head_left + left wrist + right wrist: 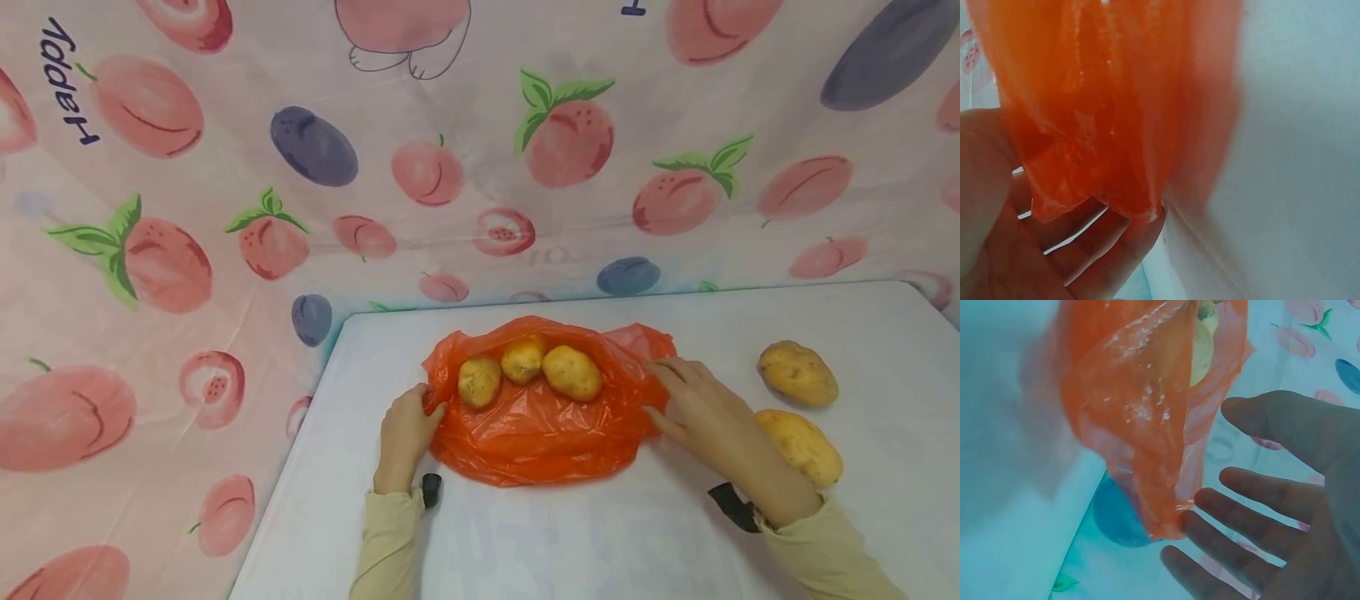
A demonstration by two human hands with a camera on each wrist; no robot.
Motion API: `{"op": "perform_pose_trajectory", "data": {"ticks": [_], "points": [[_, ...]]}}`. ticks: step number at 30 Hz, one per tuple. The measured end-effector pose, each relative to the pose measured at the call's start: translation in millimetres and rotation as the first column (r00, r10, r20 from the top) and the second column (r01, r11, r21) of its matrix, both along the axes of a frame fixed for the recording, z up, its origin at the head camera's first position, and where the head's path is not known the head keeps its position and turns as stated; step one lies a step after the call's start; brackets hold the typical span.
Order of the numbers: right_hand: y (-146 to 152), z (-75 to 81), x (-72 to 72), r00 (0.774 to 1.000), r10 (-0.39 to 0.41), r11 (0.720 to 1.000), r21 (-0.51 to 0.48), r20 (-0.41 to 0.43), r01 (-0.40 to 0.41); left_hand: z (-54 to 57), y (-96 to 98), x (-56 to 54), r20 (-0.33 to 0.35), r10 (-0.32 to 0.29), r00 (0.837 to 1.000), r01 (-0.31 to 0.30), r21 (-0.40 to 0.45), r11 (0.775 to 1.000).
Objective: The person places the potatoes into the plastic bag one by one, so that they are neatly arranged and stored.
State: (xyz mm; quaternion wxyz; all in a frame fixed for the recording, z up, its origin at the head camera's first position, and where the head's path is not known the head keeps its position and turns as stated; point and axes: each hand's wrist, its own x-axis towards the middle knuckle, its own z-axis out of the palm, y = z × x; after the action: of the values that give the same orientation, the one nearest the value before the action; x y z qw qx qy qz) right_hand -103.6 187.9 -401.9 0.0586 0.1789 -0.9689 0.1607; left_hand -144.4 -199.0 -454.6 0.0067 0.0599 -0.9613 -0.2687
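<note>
A crumpled orange-red plastic bag [540,454] lies spread on the white table. Three potatoes sit on it: a left one [479,382], a middle one [523,358] and a right one [572,373]. My left hand [407,429] is at the bag's left edge; in the left wrist view its fingers [1094,244] extend behind the plastic, the thumb apart from them. At the bag's right edge is my right hand [701,408]. The right wrist view shows its fingers [1254,512] spread, with fingertips at the bag's corner and nothing pinched.
Two more potatoes lie on the table [315,508] at the right, an upper one [798,374] and a lower one [806,446] partly behind my right forearm. A fruit-printed cloth [465,108] hangs behind and to the left of the table.
</note>
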Motion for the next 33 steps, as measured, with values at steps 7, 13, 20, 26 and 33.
{"op": "perform_pose_trajectory", "data": {"ticks": [7,13,20,26,33], "points": [[13.3,-0.8,4.6,1.0,0.006,1.0,0.001,-0.022,-0.006,0.9,-1.6,0.0,-0.002,-0.007,1.0,0.007,0.002,1.0],[26.5,-9.3,9.7,0.997,0.007,1.0,0.021,-0.074,-0.006,0.0,-2.1,-0.3,0.011,-0.005,1.0,0.005,0.002,1.0],[45.3,-20.2,11.9,0.982,0.035,0.999,0.032,-0.183,-0.03,0.9,-0.4,-0.8,0.002,-0.01,1.0,0.01,0.016,1.0],[60.3,-23.6,15.6,0.984,0.023,0.998,0.063,-0.175,-0.012,0.6,-0.7,-1.6,0.006,-0.012,1.0,0.012,0.007,1.0],[71.8,-25.8,19.8,0.998,-0.05,0.991,0.125,-0.034,0.054,0.2,-1.4,-0.7,0.005,-0.004,1.0,0.004,0.012,1.0]]}}
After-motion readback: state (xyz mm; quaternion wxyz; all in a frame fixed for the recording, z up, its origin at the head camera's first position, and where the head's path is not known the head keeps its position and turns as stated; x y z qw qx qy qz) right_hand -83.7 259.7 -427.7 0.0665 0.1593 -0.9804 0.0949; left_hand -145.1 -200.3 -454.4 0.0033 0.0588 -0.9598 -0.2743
